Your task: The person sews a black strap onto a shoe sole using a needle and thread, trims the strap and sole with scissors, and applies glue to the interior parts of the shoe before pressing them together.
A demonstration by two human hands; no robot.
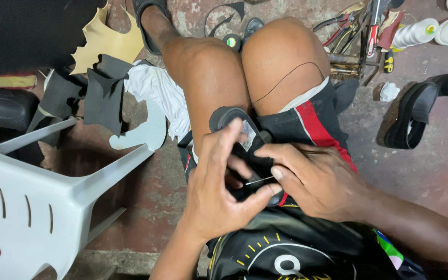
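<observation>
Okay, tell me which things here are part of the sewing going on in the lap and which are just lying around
In use:
black shoe, gripped by the left hand
needle, pinched by the right hand
black thread trailing over the knee

Lying about:
white plastic chair
black leather scraps
tan leather piece
white cloth
pliers and tools
white thread spool
black shoe on the floor

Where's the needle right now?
In the head view, the needle sits just below centre, pinched in the right hand and poking into the black shoe that the left hand steadies on the person's lap.
</observation>
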